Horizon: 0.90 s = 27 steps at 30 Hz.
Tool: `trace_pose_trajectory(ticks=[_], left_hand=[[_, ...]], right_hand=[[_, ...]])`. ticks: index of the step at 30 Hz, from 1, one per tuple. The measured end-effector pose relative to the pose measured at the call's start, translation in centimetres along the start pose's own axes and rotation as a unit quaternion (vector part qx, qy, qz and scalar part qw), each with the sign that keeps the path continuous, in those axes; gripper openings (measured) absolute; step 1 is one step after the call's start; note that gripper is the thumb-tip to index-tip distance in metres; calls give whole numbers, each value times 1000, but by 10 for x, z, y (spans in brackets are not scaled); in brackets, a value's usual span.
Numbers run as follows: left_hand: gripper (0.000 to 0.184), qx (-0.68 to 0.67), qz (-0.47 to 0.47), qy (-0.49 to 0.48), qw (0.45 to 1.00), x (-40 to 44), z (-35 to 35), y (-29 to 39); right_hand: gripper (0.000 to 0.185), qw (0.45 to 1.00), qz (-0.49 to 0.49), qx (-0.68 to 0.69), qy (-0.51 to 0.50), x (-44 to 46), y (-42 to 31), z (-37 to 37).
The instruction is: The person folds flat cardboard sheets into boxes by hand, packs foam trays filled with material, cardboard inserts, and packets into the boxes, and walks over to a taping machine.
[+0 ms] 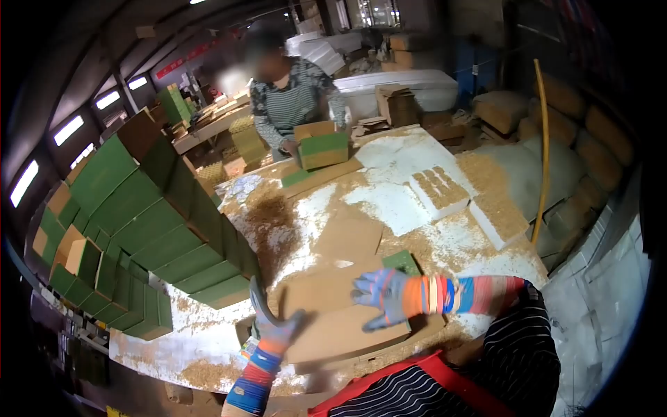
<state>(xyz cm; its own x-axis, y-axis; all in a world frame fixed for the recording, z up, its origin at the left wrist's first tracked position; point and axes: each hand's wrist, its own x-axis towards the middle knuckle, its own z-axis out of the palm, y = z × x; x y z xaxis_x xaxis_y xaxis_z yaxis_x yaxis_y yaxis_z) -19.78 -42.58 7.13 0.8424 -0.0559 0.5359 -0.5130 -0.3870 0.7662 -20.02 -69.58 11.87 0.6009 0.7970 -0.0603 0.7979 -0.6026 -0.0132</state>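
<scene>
A brown cardboard box [340, 337] with closed top flaps lies in front of me at the table's near edge. One green patch [401, 262] shows at its far right. My right hand [383, 295], in a grey glove, rests with fingers spread over the box's right side. My left hand [273, 318], also gloved, is beside the box's left edge, its thumb apart from its upright fingers. Neither hand grips anything. A loose cardboard sheet [347, 238] lies just beyond the box.
Stacked green boxes [167, 233] rise at the left. Across the white table [389, 160], strewn with sawdust, a co-worker [299, 104] handles a green and brown box [323, 147]. White foam blocks [439, 193] with sawdust lie at the right, near an upright yellow pole [542, 153].
</scene>
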Motion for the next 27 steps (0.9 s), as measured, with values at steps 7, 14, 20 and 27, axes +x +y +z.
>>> trace_pose_trajectory(ticks=[7,14,20,27], left_hand=[[31,171,-388,-335,842,26,-46,-39],[40,291,54,-201,934,-121,-33,-126],[46,-209,-125,23,970,-12,-22,-52],[57,-61,-304,-101,945,10,2,-59]], right_hand=[[69,853,161,455,201,-7,22,61],[85,894,219,329,210,-42,26,88],[64,907,146,374,124,-88,77,109],[70,653,755,-22,56,-251,257,205]])
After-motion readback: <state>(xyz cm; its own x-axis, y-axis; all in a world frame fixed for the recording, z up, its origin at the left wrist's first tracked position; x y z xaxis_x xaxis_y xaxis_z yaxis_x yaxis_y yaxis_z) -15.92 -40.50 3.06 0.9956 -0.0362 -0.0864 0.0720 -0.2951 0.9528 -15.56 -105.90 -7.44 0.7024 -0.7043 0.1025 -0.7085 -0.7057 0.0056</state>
